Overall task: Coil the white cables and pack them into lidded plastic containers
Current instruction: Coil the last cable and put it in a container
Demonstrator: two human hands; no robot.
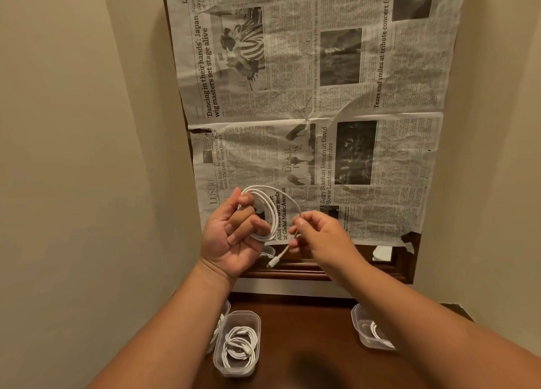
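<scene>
A wide newspaper [307,95] is hanging flat straight ahead, filling the space between two beige walls [73,125]. Under it a dark wooden frame [292,268] is showing, and lower down a brown table [307,330] is lying at the bottom of the view. Both forearms are reaching up from the bottom edge, and the hands are meeting in front of the lower part of the newspaper, well above the table.

The left hand [234,236] is turning its palm toward the camera. Its fingers are curling through several loops of the white cable [272,213] and are holding them together as a coil. The right hand [319,236] is just beside it and is pinching one strand of the same cable between thumb and forefinger. From this pinch the loose end is hanging down, and its plug [272,263] is dangling between the two hands, in front of the frame.

On the table, clear containers are standing. The left container [257,318] is sitting open beside the left forearm, with a coiled cable [238,346] lying inside. A second container [224,308] is standing just behind it, mostly hidden by the arm, and only a bit of white is showing in it. The right container [358,321] is standing at the right side of the table, partly covered by the right forearm, and a packed cable [377,334] is lying in it.
</scene>
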